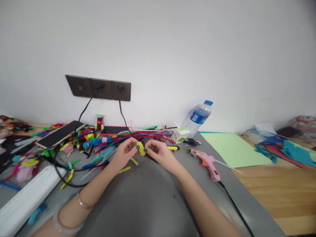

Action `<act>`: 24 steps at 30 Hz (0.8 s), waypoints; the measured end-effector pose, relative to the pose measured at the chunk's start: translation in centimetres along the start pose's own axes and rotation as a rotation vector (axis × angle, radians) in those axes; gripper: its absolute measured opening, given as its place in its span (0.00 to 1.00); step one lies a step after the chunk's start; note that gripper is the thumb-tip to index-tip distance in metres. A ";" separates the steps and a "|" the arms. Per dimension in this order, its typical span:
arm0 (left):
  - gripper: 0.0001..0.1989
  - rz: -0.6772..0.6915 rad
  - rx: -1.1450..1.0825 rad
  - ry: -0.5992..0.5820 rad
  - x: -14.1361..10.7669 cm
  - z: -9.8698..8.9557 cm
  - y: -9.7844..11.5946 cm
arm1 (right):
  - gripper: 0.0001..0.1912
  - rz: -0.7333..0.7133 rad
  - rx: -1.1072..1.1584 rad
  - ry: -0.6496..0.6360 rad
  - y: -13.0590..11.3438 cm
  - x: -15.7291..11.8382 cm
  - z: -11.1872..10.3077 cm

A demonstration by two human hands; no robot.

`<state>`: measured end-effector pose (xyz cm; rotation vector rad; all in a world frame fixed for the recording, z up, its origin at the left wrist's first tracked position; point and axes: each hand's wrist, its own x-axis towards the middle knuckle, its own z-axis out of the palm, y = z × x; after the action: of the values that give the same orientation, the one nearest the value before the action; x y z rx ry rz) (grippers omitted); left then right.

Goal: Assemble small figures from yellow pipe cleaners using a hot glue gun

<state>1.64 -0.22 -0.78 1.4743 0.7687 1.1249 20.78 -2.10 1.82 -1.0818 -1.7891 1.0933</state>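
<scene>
My left hand [125, 152] and my right hand [159, 153] meet above the grey table [143, 197]. Between their fingertips is a small bent piece of yellow pipe cleaner [141, 148], pinched from both sides. Blue shows at both thumb tips, which looks like nail colour. Short yellow pipe cleaner pieces [124, 170] lie just below my left hand. A yellow-handled cutter [173, 148] is on the table to the right of my right hand. The far end of the yellow piece is partly hidden by fingers.
A pink glue gun [207, 163] with a black cord lies at the right. Behind it lean a water bottle [198, 118] and a drink carton [180, 135]. Pipe cleaners, a phone [60, 134], cables and a white power strip [32, 200] crowd the left. Green paper [230, 149] lies far right.
</scene>
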 end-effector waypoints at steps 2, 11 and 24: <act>0.12 -0.006 -0.003 -0.009 0.0 0.0 -0.1 | 0.08 -0.009 -0.002 -0.002 0.0 0.0 0.0; 0.15 -0.025 -0.050 0.000 0.2 0.2 -0.1 | 0.07 -0.013 0.018 0.049 -0.1 0.0 -0.1; 0.13 -0.066 -0.067 0.029 0.1 -0.2 -0.9 | 0.08 -0.015 0.015 0.029 0.0 0.0 0.2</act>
<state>1.60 0.17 -1.59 1.3701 0.7866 1.1134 20.61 -2.10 1.78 -1.0679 -1.7611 1.0753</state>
